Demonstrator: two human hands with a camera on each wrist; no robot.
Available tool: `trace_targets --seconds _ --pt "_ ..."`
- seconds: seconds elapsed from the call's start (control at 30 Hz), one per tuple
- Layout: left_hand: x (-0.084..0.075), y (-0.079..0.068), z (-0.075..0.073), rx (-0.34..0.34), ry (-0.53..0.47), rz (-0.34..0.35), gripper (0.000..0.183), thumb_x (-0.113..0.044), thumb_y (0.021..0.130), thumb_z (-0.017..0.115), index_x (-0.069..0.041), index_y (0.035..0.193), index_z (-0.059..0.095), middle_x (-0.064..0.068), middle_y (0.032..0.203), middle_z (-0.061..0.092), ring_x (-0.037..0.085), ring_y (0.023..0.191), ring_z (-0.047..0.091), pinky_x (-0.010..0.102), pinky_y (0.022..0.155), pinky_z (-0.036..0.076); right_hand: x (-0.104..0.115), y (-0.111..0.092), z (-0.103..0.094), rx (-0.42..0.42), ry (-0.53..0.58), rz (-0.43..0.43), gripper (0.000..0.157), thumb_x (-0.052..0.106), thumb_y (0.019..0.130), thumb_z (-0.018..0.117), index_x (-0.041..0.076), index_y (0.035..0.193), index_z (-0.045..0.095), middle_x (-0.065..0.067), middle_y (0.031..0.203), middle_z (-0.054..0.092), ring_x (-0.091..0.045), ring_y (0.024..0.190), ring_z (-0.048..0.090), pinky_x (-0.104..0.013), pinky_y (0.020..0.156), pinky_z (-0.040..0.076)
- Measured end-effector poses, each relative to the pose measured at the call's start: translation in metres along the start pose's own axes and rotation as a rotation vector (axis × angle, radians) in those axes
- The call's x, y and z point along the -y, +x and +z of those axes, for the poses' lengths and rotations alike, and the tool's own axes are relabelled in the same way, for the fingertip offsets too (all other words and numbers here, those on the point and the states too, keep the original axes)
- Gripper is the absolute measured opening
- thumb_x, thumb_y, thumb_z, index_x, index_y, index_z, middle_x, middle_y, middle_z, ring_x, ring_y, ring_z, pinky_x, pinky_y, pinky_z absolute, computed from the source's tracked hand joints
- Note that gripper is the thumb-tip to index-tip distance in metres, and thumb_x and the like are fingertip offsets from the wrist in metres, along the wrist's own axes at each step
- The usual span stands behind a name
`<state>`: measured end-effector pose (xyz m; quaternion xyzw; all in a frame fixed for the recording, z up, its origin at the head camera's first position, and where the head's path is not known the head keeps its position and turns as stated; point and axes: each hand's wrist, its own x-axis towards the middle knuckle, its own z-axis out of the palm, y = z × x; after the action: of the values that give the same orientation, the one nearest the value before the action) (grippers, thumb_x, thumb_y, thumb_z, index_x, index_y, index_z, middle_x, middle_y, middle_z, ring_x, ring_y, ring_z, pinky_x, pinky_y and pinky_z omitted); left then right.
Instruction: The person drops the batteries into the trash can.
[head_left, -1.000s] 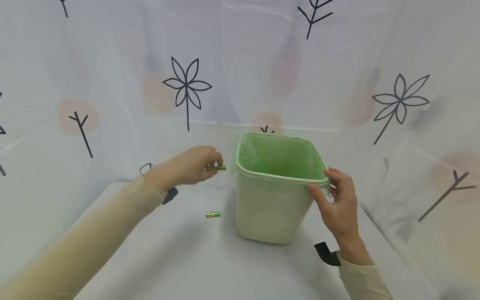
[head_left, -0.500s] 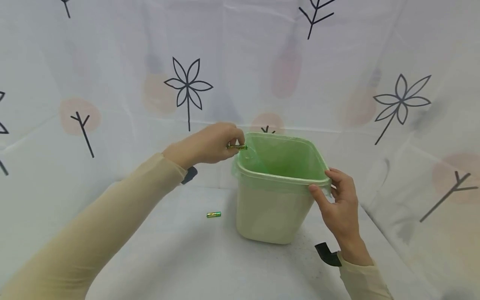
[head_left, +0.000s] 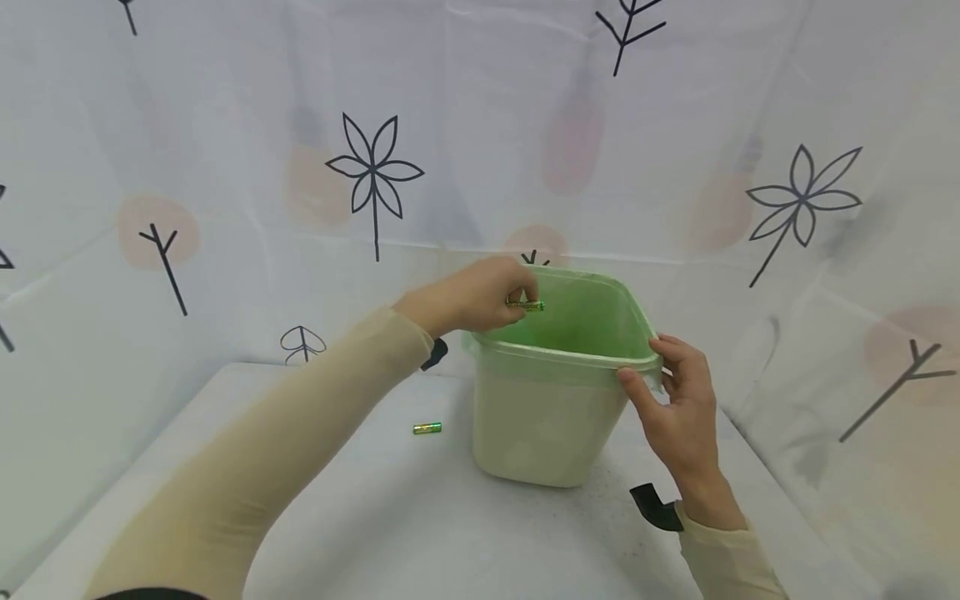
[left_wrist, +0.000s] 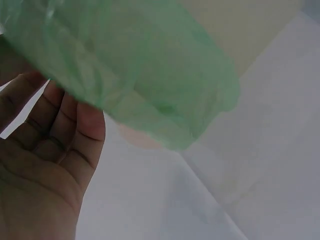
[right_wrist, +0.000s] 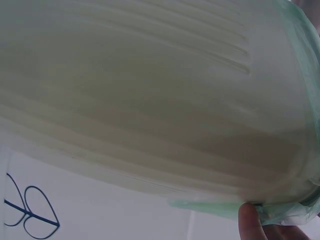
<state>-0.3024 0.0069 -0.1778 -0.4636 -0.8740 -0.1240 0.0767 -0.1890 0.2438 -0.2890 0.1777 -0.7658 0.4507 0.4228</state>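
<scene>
My left hand [head_left: 491, 293] pinches a green-and-gold battery [head_left: 531, 306] over the left side of the bin's opening. Below it stands a pale trash can [head_left: 540, 425], upright and lined with a thin green bag [head_left: 592, 308] folded over the rim. In the left wrist view the bag's overhang [left_wrist: 150, 75] covers the upper part, and the battery is out of sight. My right hand [head_left: 678, 417] grips the bin's near right corner, thumb in front and fingers behind the rim. A second battery [head_left: 427, 428] lies on the table to the left of the bin.
The white table [head_left: 360, 517] runs up to a patterned cloth backdrop [head_left: 465, 125] behind and on both sides. A dark strap piece [head_left: 656, 508] sits at my right wrist.
My left hand has risen and moved right with the battery, from left of the bin to over its opening. The right hand, the bin and the second battery have stayed in place.
</scene>
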Motion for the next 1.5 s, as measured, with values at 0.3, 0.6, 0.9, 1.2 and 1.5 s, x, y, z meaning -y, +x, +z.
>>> trace_targets --seconds 0.3,0.6,0.9,1.2,1.5 --pt "0.003 0.020 0.021 0.029 0.027 -0.033 0.018 -0.009 0.089 0.060 -0.013 0.105 0.070 -0.001 0.084 0.060 0.013 0.077 0.052 0.025 0.071 0.043 -0.001 0.000 0.000 0.003 -0.008 -0.003 0.048 -0.013 0.078 0.068 -0.016 0.120 0.047 -0.028 0.127 0.043 -0.013 0.111 0.053 -0.013 0.091 0.041" --pt "0.003 0.029 0.029 0.074 -0.013 -0.048 0.021 -0.009 0.091 0.058 -0.012 0.110 0.069 0.000 0.095 0.062 0.013 0.083 0.053 0.025 0.075 0.044 -0.001 0.002 0.000 0.002 -0.010 -0.028 0.048 -0.014 0.077 0.068 -0.016 0.120 0.047 -0.028 0.127 0.044 -0.005 0.111 0.052 -0.014 0.091 0.041" --pt "0.000 0.034 0.033 0.085 -0.030 -0.040 0.021 -0.007 0.089 0.061 -0.011 0.107 0.069 0.000 0.099 0.065 0.011 0.086 0.056 0.024 0.077 0.046 -0.001 0.001 0.000 0.003 -0.019 0.003 0.048 -0.012 0.078 0.069 -0.015 0.121 0.047 -0.027 0.128 0.044 -0.010 0.111 0.053 -0.014 0.092 0.041" --pt "0.000 0.034 0.035 0.108 -0.017 -0.045 0.019 -0.009 0.090 0.061 -0.012 0.107 0.069 0.000 0.102 0.064 0.011 0.089 0.057 0.025 0.079 0.047 -0.001 0.001 -0.001 -0.001 -0.020 -0.020 0.048 -0.012 0.078 0.069 -0.015 0.121 0.047 -0.027 0.127 0.044 -0.009 0.111 0.053 -0.014 0.091 0.041" --pt "-0.002 0.032 0.035 0.130 -0.013 -0.083 0.023 -0.011 0.091 0.061 -0.012 0.115 0.065 0.001 0.104 0.062 0.012 0.090 0.056 0.025 0.080 0.047 -0.002 0.000 0.000 0.003 -0.022 -0.005 0.048 -0.011 0.078 0.069 -0.015 0.121 0.048 -0.027 0.128 0.044 -0.012 0.111 0.053 -0.014 0.092 0.041"
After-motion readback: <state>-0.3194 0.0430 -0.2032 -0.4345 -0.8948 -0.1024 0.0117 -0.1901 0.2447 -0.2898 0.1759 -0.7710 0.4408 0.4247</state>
